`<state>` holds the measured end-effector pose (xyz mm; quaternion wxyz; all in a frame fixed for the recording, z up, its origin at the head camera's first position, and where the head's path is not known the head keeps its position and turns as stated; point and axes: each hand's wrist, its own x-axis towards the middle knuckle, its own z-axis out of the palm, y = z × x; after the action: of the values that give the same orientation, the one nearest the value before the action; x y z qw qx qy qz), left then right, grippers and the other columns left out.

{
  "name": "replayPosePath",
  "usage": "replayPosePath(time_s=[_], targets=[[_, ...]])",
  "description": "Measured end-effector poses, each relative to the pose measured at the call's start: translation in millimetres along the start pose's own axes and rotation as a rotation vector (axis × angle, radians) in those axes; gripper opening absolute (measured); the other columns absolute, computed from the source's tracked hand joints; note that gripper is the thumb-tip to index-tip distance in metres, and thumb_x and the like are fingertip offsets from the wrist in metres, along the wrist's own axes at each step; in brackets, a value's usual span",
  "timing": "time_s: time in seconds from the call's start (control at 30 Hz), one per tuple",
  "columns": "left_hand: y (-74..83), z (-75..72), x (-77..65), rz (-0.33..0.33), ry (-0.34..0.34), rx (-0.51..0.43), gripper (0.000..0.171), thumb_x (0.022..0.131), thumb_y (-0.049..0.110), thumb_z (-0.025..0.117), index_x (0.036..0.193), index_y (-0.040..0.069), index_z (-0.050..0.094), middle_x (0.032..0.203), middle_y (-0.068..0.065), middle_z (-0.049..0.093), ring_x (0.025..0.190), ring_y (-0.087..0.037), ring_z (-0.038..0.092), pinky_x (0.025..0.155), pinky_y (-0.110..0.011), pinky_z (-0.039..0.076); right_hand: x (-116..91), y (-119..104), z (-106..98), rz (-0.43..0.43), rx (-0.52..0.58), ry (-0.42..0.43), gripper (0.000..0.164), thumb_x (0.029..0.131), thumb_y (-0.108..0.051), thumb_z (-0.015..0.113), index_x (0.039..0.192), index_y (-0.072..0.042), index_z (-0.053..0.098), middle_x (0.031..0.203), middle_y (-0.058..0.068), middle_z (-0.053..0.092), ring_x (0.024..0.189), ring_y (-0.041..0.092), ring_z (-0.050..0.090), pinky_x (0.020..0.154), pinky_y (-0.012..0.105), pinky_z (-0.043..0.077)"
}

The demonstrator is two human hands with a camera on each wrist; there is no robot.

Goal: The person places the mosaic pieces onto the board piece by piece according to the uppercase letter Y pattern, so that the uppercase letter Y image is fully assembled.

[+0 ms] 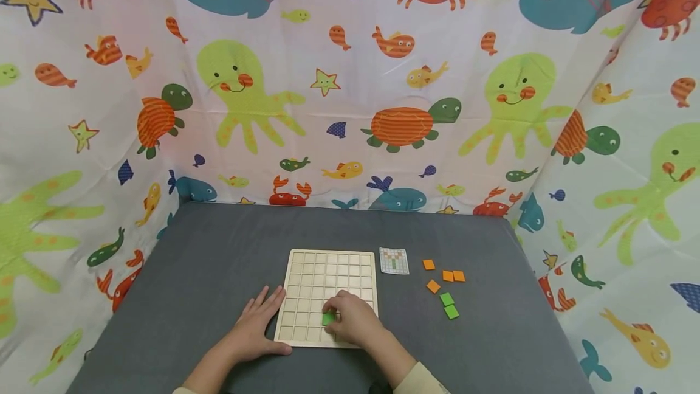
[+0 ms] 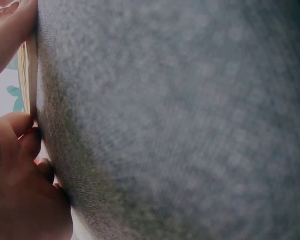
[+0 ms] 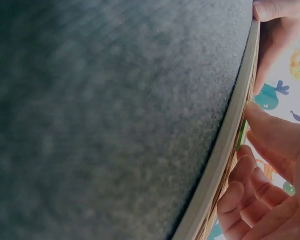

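A pale wooden grid board (image 1: 310, 275) lies flat on the grey table. My left hand (image 1: 253, 328) rests against its left edge, fingers extended along the side and thumb at the near corner. Over the lower right part of the board, my right hand (image 1: 356, 320) pinches a green square tile (image 1: 328, 318) between thumb and fingers, down at a grid cell. From the side, in the right wrist view, the green tile (image 3: 241, 136) appears level with the board's top, between thumb and fingertips. The left wrist view shows the left fingers (image 2: 15, 125) at the board's edge.
Right of the board lies a small card with a coloured grid pattern (image 1: 394, 261). Further right are several loose orange tiles (image 1: 448, 276) and two green tiles (image 1: 451, 312). A curtain with sea animals (image 1: 350, 78) hangs behind and beside the grey table (image 1: 229, 248).
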<state>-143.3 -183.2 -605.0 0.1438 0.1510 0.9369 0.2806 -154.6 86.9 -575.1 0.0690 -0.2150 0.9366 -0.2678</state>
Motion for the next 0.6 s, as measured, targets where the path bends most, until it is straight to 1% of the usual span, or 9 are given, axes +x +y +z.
replayPosePath(time_s=[0.17,0.4,0.6], targets=[[0.2,0.0,0.7,-0.002,-0.004,0.001,0.131,0.061,0.074,0.082,0.162,0.014,0.025,0.168,-0.005,0.023,0.156,-0.039,0.009,0.122,-0.065,0.010,-1.8,2.1,-2.5,-0.016,0.009,0.010,0.029,0.075,-0.019,0.088,0.102,-0.018,0.077,0.090,-0.007,0.066,0.067,-0.002,0.049,0.061,0.019,0.045],[-0.5,1.0,0.1,0.012,0.006,0.007,0.131,0.059,0.074,0.082,0.161,0.013,0.026,0.168,-0.006,0.024,0.156,-0.040,0.011,0.121,-0.066,0.011,-6.6,5.7,-9.8,-0.027,0.053,0.033,0.028,0.078,-0.016,0.084,0.105,-0.015,0.077,0.097,-0.006,0.071,0.066,-0.004,0.050,0.059,0.018,0.044],[-2.0,0.3,-0.8,0.011,0.008,-0.015,0.131,0.060,0.072,0.083,0.162,0.014,0.025,0.168,-0.005,0.023,0.156,-0.040,0.009,0.122,-0.065,0.009,-10.8,10.1,-19.9,-0.027,0.075,0.066,0.027,0.081,-0.015,0.083,0.107,-0.013,0.077,0.097,-0.003,0.071,0.072,0.004,0.059,0.060,0.019,0.045]])
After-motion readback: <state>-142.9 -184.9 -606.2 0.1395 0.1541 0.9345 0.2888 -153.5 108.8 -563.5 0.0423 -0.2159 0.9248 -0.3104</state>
